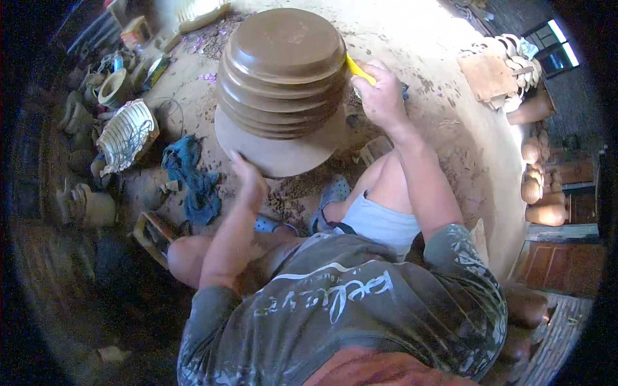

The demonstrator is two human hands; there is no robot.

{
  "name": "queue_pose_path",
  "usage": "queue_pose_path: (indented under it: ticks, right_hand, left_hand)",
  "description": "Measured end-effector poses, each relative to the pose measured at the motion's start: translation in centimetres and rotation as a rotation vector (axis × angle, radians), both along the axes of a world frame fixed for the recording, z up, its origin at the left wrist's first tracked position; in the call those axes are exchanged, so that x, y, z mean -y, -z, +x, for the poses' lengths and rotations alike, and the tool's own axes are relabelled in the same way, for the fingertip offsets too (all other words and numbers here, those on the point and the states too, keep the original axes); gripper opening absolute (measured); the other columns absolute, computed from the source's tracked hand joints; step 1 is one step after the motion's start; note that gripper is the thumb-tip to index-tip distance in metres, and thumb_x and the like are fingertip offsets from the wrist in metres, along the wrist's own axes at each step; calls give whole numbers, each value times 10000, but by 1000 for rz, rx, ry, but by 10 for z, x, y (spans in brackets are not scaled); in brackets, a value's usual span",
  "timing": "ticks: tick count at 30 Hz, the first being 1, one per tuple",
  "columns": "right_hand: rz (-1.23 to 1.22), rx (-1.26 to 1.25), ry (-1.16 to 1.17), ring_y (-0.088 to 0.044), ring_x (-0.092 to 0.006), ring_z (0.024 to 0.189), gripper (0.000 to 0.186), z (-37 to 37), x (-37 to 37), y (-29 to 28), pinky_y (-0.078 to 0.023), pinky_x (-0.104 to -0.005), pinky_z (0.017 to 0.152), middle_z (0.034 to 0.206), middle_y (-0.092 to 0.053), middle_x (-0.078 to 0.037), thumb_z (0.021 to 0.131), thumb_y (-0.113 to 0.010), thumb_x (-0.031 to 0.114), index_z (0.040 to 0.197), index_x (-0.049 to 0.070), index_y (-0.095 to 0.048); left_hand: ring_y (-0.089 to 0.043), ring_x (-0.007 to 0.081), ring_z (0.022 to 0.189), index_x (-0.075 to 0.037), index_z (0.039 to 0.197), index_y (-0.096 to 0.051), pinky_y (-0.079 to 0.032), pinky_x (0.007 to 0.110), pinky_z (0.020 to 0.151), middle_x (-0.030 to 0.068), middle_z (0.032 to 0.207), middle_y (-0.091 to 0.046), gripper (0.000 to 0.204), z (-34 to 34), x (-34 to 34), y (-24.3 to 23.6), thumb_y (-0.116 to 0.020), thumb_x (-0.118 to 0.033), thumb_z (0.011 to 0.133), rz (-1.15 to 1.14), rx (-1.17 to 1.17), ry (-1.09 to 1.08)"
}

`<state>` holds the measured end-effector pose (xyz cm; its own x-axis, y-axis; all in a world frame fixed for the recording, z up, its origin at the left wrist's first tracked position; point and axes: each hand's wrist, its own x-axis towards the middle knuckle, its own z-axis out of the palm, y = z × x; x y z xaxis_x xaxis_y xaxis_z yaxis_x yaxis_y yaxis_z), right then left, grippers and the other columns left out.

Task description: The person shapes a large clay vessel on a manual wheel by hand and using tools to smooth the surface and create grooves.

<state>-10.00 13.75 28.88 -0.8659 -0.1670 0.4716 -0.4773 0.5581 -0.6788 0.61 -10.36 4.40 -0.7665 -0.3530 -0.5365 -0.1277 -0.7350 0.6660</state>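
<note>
Pale floor [393,29] is bearing crumpled blue cloth [193,177] centre-left, right hand [380,93] pinching yellow tool [358,71] against ribbed brown clay pot [283,71], left hand [250,180] reaching uncurled.

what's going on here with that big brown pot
The person's right hand holds a yellow tool at the right side of the ribbed brown pot, near its flat top. The pot stands on a round disc. The left hand is at the disc's near left edge; whether it touches is hard to tell. Blue cloth lies to the left.
</note>
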Motion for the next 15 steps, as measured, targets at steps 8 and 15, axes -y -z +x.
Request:
queue_pose_path:
  ticks: [8, 15]
  right_hand:
    - [37, -4, 47, -640, -252, 907, 336, 0, -14, -1, -505, -339, 825, 948, -652, -161, 874, -665, 134, 1137, -72, -705]
    - [-40, -34, 67, -665, -326, 922, 334, -12, -11, 10, -525, -384, 853, 980, -679, -207, 856, -662, 154, 1103, -64, -718]
  left_hand:
    - [-233, 355, 1535, -107, 1644, -175, -219, 553, 1226, 123, 1688, -246, 1051, 45, -80, 60, -346, -849, 921, 75, 107, 442]
    - [-386, 334, 1449, -37, 1607, -172, -312, 484, 1214, 194, 1631, -299, 843, -10, -1, 22, -346, -647, 1051, -263, 42, 15]
